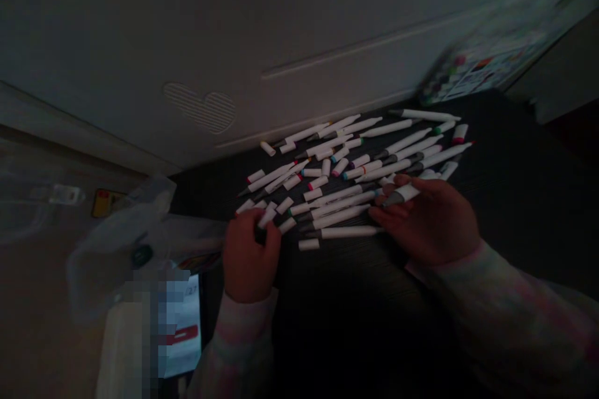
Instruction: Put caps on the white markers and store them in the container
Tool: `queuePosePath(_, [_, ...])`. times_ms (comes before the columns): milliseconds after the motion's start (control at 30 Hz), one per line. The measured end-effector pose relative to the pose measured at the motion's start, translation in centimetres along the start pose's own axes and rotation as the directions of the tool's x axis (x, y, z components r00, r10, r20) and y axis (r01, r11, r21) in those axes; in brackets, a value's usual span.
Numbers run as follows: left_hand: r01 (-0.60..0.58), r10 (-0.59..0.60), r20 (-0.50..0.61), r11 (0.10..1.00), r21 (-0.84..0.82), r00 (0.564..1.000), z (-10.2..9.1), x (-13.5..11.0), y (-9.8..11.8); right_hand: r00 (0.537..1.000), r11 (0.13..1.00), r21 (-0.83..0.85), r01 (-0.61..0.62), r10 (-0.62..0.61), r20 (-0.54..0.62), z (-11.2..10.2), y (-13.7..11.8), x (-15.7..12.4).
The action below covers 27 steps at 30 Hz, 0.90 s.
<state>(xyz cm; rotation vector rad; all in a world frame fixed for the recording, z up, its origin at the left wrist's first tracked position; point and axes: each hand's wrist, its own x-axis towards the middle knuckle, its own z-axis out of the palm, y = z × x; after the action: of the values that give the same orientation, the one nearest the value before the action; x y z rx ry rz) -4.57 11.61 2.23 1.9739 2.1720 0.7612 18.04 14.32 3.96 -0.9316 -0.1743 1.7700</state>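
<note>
My right hand is closed around an uncapped white marker, its grey end pointing left. My left hand is at the left end of the pile, thumb and forefinger pinched on a small white marker cap. Between and beyond the hands, several uncapped white markers with grey ends lie roughly side by side on the dark tabletop. Loose white caps with coloured ends are scattered among them, such as a red-ended cap and a yellow-ended cap.
A pale panel with a ribbed heart relief rises behind the markers. At the back right stands a clear case with coloured spots. A crumpled clear plastic bag and a lit screen are at the left. The scene is dim.
</note>
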Motion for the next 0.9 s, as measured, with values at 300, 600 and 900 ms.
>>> queuePosePath(300, [-0.231,0.228,0.041,0.967,0.111,0.973,1.6,-0.6,0.7,1.000,1.000,-0.004,0.009,-0.009,0.010,-0.2,0.0,-0.1])
queuePosePath(600, [-0.195,0.196,0.003,0.976,0.094,0.981,2.1,0.3,1.4,1.000,1.000,0.006,-0.018,0.018,0.018,-0.2,0.1,0.0])
queuePosePath(900, [-0.161,0.144,0.128,0.978,0.131,0.981,2.0,1.4,1.9,1.000,1.000,0.019,-0.014,0.014,-0.005,-0.2,-0.2,-0.2])
